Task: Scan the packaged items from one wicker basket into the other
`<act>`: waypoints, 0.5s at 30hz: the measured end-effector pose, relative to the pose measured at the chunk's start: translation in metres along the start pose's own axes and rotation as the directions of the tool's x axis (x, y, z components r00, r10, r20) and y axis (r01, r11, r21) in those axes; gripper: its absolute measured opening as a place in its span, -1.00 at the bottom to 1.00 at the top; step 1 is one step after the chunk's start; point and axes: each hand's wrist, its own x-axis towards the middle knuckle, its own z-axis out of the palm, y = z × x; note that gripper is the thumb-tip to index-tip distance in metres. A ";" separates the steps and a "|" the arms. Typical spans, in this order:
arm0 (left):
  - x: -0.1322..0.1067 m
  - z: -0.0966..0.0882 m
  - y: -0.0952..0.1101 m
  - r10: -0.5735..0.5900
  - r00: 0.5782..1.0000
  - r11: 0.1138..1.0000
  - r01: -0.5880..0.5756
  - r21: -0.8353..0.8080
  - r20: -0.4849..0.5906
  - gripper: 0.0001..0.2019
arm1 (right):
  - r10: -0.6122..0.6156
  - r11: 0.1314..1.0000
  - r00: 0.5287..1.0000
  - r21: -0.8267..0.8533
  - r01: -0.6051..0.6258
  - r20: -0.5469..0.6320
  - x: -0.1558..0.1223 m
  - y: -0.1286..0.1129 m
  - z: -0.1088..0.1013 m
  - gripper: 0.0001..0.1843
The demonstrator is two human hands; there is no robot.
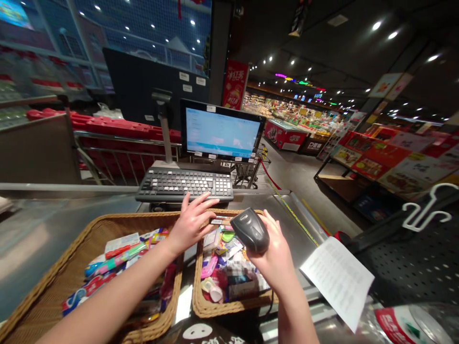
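Note:
My right hand [274, 253] is wrapped round a black handheld barcode scanner [250, 230], its head tilted up and left. Just left of it, my left hand [193, 222] reaches to the front edge of the black keyboard [186, 184]. Its upper fingers are spread, while thumb and forefinger appear to pinch a slim item with a white label [217, 220], close to the scanner's head. Under the hands stand two wicker baskets, a left one [46, 282] holding toothpaste boxes and bright packages, and a right one [229, 308] filled with small mixed goods.
A lit monitor [222, 134] stands behind the keyboard, with a second screen's dark back [143, 91] beside it. On the right lie a printed sheet [337, 279], white hooks [426, 210] and a plastic-wrapped can [426, 322]. Red shopping carts [107, 129] stand beyond the metal counter [118, 203].

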 end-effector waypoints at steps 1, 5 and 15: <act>-0.001 -0.006 -0.002 -0.001 1.000 1.000 0.001 0.023 -0.015 -0.89 | -0.024 1.000 1.000 -0.005 0.024 -0.007 0.002 -0.006 0.002 -0.42; -0.005 -0.024 -0.012 -0.050 0.997 0.997 0.054 0.058 -0.067 -0.90 | -0.120 0.993 0.993 -0.015 0.119 -0.014 0.008 -0.029 0.010 -0.39; -0.028 -0.070 -0.044 -0.174 0.970 0.980 0.187 0.063 -0.170 -0.94 | -0.174 0.985 0.978 0.029 0.172 0.112 0.008 -0.082 0.035 -0.42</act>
